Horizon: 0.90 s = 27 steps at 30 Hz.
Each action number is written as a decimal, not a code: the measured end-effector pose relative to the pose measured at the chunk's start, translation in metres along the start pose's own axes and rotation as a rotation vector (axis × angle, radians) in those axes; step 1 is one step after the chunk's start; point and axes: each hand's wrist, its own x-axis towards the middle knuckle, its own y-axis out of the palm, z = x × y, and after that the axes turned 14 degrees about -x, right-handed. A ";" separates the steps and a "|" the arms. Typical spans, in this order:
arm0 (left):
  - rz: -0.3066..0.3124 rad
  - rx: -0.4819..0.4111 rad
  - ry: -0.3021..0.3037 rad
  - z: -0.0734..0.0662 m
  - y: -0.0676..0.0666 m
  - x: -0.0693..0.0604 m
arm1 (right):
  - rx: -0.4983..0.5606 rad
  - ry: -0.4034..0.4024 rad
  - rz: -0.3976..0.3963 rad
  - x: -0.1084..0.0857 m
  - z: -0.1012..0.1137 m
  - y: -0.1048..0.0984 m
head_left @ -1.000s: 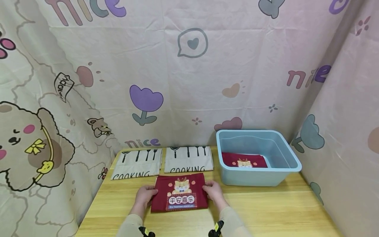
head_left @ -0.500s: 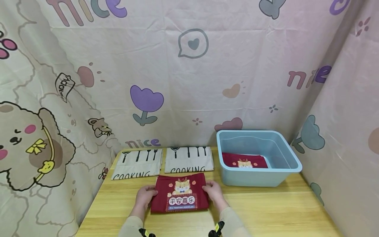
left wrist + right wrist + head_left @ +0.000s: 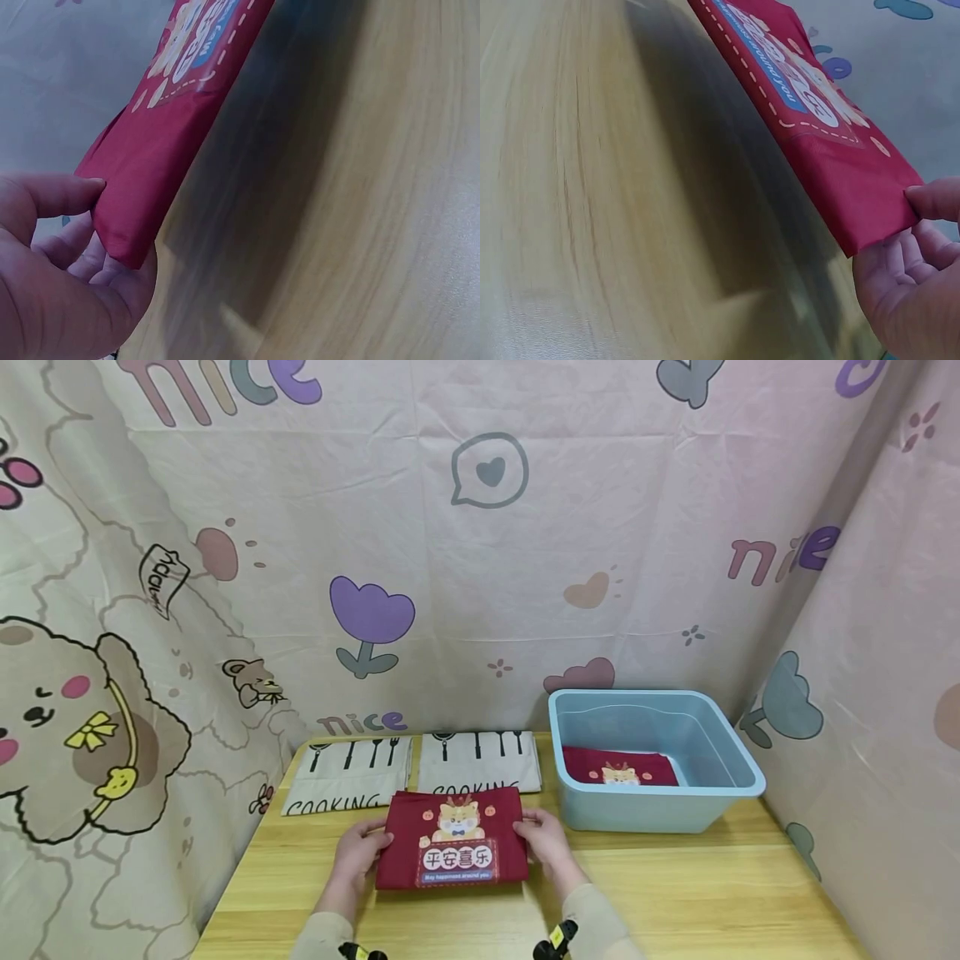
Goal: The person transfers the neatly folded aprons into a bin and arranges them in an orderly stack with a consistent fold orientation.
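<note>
A folded red cloth (image 3: 405, 843) with a cartoon animal and white lettering is held between both hands, above the wooden table. The left hand (image 3: 356, 858) pinches its left edge; in the left wrist view that hand (image 3: 67, 262) has its thumb on top and fingers beneath the cloth (image 3: 150, 165). At the right edge the right hand (image 3: 547, 843) grips likewise; in the right wrist view the hand (image 3: 922, 270) has fingers under the cloth (image 3: 847, 180), and a shadow shows on the table below.
Two folded white cloths (image 3: 348, 777) (image 3: 478, 764) printed with utensils lie side by side at the table's back. A blue bin (image 3: 645, 810) stands at the back right, with another red cloth (image 3: 652, 767) inside. Wooden table (image 3: 697, 893) surrounds them; a patterned curtain (image 3: 480, 568) hangs behind.
Both hands have lifted the red cloth off the table and slightly away from the person. Its upper edge now overlaps the lower edge of the white cloths in the head view.
</note>
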 end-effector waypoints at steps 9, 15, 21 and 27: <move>-0.002 -0.012 0.005 -0.014 -0.001 -0.007 | -0.001 -0.027 0.006 -0.003 0.013 -0.003; -0.001 0.019 0.017 -0.026 -0.003 -0.008 | 0.045 -0.028 0.026 -0.004 0.024 -0.004; 0.017 0.040 0.035 -0.037 -0.002 -0.013 | 0.048 -0.043 0.031 -0.008 0.037 -0.007; 0.031 0.014 0.038 -0.046 -0.002 -0.016 | 0.081 -0.051 0.037 -0.015 0.051 -0.008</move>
